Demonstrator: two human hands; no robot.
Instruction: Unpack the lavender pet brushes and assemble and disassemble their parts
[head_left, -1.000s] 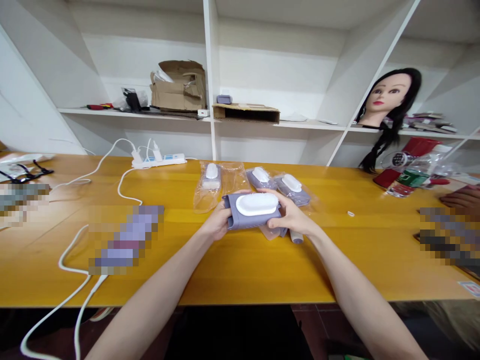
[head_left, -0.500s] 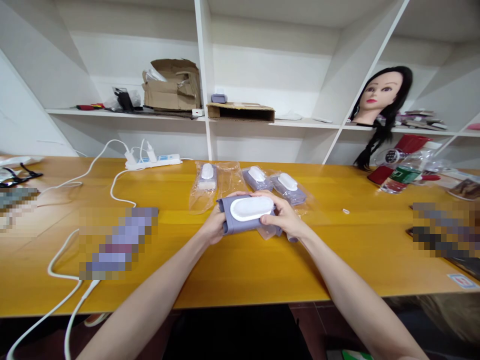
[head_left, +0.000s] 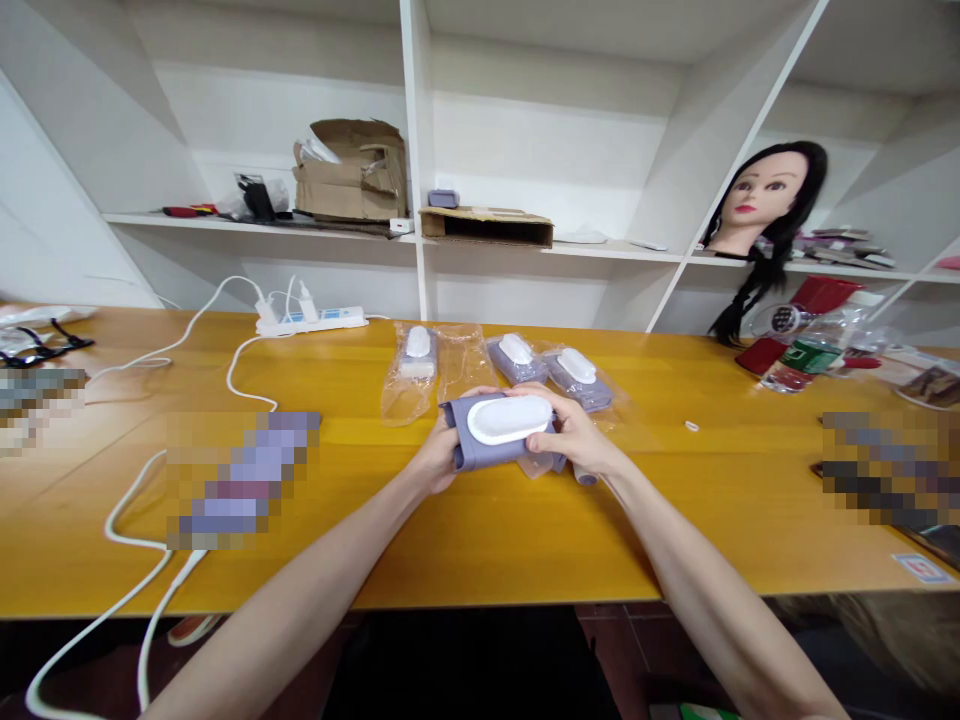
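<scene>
Above the table, both hands hold a folded grey-purple belt-like wrap (head_left: 480, 456) with a white oval unit (head_left: 510, 418) facing up toward me. My left hand (head_left: 441, 455) grips its left end, with most of the fingers hidden behind or within the fold. My right hand (head_left: 574, 435) is closed on the right end, thumb pressed at the oval's lower edge and fingers over the top. A bit of clear plastic and a small grey rounded part (head_left: 586, 477) show beneath the right hand. Behind lie similar units in clear bags: a left one (head_left: 418, 356), a middle one (head_left: 517, 358) and a right one (head_left: 576, 376).
A power strip (head_left: 315, 320) with white cables stands back left, near a blurred phone-like item (head_left: 247, 475). A plastic bottle (head_left: 802, 360) and a mannequin head (head_left: 765, 195) are at the right. Cardboard boxes (head_left: 352, 175) occupy the shelf. A small white ring (head_left: 691, 426) lies on the table.
The view has shifted slightly, so most things appear a little further right. Both hands keep the same grip on the wrap.
</scene>
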